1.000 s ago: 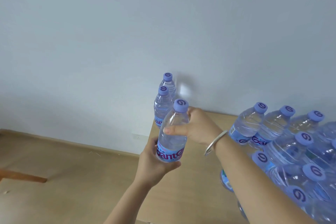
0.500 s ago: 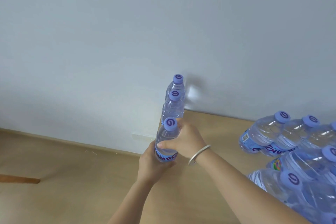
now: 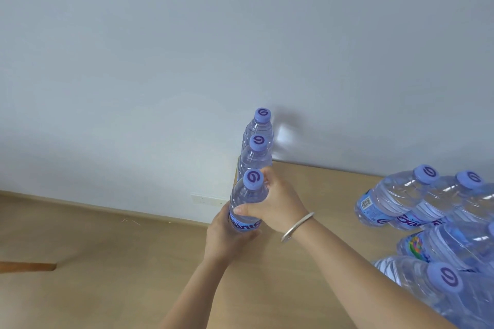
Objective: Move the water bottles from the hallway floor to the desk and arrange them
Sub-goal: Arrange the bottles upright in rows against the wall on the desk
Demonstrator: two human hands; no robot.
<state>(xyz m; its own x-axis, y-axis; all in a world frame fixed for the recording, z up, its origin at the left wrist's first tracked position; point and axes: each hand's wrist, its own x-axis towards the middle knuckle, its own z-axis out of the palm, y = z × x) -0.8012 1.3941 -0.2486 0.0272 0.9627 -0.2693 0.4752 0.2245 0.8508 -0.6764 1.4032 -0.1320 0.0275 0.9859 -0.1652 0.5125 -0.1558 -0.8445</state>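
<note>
The third water bottle (image 3: pixel 247 201) is clamped upright at the desk (image 3: pixel 320 184) corner by both hands, left hand (image 3: pixel 227 238) low, right hand (image 3: pixel 278 203) around the shoulder. Full, thin-walled, probably heavy-ish and squishy, so it's best gripped mid-body.

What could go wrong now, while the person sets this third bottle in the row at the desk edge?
1. The held bottle stands right at the left edge of the desk; set down a little off, it may tip to the floor.
2. It sits close to the middle bottle; a push could knock that one into the rear bottle.
3. The right hand draws back toward the wrapped pack; the forearm might bump it.
</note>
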